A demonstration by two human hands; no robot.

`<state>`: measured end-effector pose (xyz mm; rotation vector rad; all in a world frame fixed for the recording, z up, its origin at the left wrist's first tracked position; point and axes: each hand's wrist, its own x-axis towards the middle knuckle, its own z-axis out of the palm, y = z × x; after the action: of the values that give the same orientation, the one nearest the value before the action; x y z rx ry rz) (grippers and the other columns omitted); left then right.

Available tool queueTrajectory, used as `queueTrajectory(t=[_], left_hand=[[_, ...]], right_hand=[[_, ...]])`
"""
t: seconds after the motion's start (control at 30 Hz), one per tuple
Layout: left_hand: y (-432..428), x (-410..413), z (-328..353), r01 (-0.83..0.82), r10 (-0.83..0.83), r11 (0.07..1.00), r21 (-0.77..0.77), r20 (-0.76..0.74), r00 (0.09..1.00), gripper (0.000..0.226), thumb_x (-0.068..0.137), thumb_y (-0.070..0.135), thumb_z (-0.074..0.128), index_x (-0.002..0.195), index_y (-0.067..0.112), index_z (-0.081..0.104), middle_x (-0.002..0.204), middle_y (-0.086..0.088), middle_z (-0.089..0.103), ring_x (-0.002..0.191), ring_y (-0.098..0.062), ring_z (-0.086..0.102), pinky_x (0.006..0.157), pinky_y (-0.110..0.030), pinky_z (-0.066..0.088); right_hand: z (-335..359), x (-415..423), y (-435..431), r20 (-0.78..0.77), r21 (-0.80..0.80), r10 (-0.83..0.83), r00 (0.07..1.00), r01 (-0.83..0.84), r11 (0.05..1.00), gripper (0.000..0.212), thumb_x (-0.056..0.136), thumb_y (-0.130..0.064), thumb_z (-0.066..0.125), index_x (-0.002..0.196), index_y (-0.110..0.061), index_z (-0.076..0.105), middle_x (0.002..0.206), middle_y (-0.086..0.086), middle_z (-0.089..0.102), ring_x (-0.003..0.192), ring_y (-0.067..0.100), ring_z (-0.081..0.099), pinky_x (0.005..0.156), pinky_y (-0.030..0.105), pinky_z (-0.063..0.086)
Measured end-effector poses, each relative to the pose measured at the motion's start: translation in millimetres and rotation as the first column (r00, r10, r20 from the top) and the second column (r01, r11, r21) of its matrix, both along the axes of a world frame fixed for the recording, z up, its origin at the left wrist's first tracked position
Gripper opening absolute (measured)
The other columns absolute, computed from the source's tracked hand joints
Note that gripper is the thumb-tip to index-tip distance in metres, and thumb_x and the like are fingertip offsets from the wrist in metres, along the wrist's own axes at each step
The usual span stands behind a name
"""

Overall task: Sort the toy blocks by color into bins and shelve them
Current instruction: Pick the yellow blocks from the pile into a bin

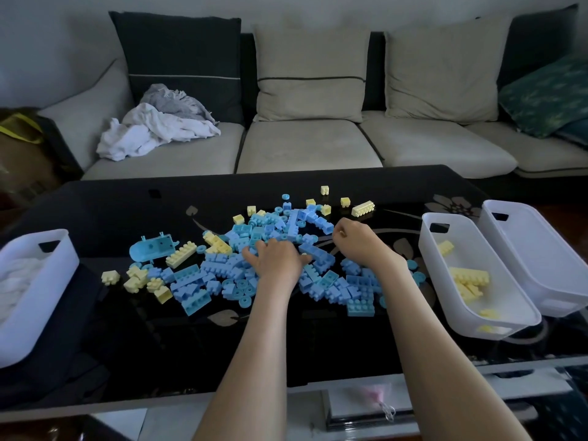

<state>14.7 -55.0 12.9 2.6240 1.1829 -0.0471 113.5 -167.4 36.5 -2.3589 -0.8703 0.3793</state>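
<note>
Blue and pale-yellow plastic toy blocks (219, 265) lie heaped at mid-frame on the black glass table (143, 345). The left grip (276, 259) rests splayed and released on the heap. The right grip (353, 233) is clenched, its contents hidden. The white plastic bin of yellow blocks (429, 249) lies right of it, nearest that hand, its long axis running toward the lower right.

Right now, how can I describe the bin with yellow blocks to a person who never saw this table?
Find the black table, then its right end, where two white bins stand side by side. Take the inner bin, nearer the pile of blocks: only it holds yellow blocks; the outer bin shows none.
</note>
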Motion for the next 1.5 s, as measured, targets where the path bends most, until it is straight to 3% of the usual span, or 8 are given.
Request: queueTrajectory(t=[0.17, 0.37, 0.6, 0.73, 0.83, 1.03, 1.17, 1.5], left_hand=[[-4, 1, 4, -0.046, 0.046, 0.999, -0.005, 0.206, 0.978, 0.033, 0.091, 0.049, 0.053, 0.092, 0.020, 0.068, 0.112, 0.001, 0.058, 0.128, -0.027, 0.036, 0.109, -0.053, 0.010], [-24, 10, 33, -0.042, 0.134, 0.988, -0.149, 0.682, 0.719, 0.014, 0.089, 0.033, 0.058, 0.084, 0.026, 0.048, 0.070, 0.014, 0.047, 0.095, -0.014, 0.051, 0.097, -0.040, 0.021], [-62, 23, 43, 0.205, -0.013, 0.967, -0.153, 0.771, 0.637, 0.013, 0.094, 0.032, 0.053, 0.087, 0.025, 0.045, 0.081, 0.012, 0.053, 0.092, -0.015, 0.051, 0.087, -0.035, 0.023], [-89, 34, 55, 0.308, -0.066, 0.941, -0.138, 0.820, 0.569, 0.009, 0.097, 0.029, 0.048, 0.091, 0.022, 0.049, 0.085, 0.009, 0.055, 0.098, -0.021, 0.052, 0.083, -0.036, 0.026], [-109, 45, 52, 0.352, -0.142, 0.930, -0.110, 0.773, 0.619, 0.016, 0.097, 0.024, 0.049, 0.111, 0.025, 0.058, 0.116, 0.006, 0.057, 0.117, -0.021, 0.043, 0.089, -0.038, 0.026], [-142, 62, 34, 0.354, -0.137, 0.913, -0.204, 0.663, 0.736, 0.025, 0.098, 0.016, 0.043, 0.120, 0.023, 0.053, 0.128, 0.003, 0.052, 0.122, -0.020, 0.040, 0.097, -0.040, 0.029], [-143, 62, 25, 0.321, -0.072, 0.900, -0.295, 0.625, 0.777, 0.021, 0.098, 0.025, 0.045, 0.116, 0.020, 0.053, 0.122, 0.000, 0.055, 0.118, -0.022, 0.046, 0.100, -0.043, 0.032], [-35, -7, 26, 0.270, -0.199, 0.963, -0.026, 0.608, 0.769, 0.019, 0.099, 0.022, 0.044, 0.109, 0.017, 0.059, 0.107, -0.003, 0.059, 0.100, -0.022, 0.057, 0.086, -0.043, 0.049]], right_hand=[[2, -4, 6, -0.053, 0.143, -0.031, 0.998, 0.038, 0.989, 0.030, 0.100, -0.027, 0.036, 0.102, -0.003, 0.052, 0.090, 0.007, 0.054, 0.063, 0.013, 0.040, 0.054, 0.025, 0.033], [12, -9, 9, -0.241, 0.348, -0.040, 0.970, 0.125, 0.929, 0.023, 0.096, -0.033, 0.040, 0.092, -0.015, 0.054, 0.075, 0.000, 0.050, 0.058, 0.012, 0.041, 0.052, 0.026, 0.035], [37, -10, -16, -0.587, 0.544, 0.099, 0.804, 0.301, 0.783, 0.037, 0.102, -0.032, 0.034, 0.093, -0.009, 0.061, 0.074, 0.005, 0.054, 0.060, 0.013, 0.047, 0.057, 0.026, 0.042], [49, 0, -47, -0.379, 0.548, 0.047, 0.924, 0.183, 0.817, 0.032, 0.099, -0.033, 0.045, 0.102, -0.007, 0.062, 0.074, 0.002, 0.058, 0.063, 0.011, 0.053, 0.057, 0.025, 0.044], [55, 16, -77, -0.212, 0.507, -0.098, 0.972, 0.195, 0.839, 0.028, 0.097, -0.030, 0.048, 0.105, -0.008, 0.063, 0.085, 0.006, 0.062, 0.071, 0.012, 0.055, 0.062, 0.027, 0.045], [41, 54, -138, 0.117, 0.056, -0.419, 0.901, 0.415, 0.908, 0.031, 0.093, -0.032, 0.053, 0.111, -0.008, 0.060, 0.109, 0.011, 0.061, 0.095, 0.024, 0.055, 0.080, 0.034, 0.044], [36, 60, -149, 0.129, -0.197, -0.340, 0.931, 0.360, 0.912, 0.039, 0.096, -0.039, 0.045, 0.119, -0.009, 0.056, 0.123, 0.012, 0.057, 0.110, 0.030, 0.053, 0.089, 0.035, 0.041], [50, 21, -65, 0.254, -0.053, -0.121, 0.960, 0.139, 0.989, 0.045, 0.094, -0.030, 0.052, 0.136, -0.016, 0.044, 0.139, 0.013, 0.041, 0.129, 0.035, 0.034, 0.104, 0.042, 0.033]])
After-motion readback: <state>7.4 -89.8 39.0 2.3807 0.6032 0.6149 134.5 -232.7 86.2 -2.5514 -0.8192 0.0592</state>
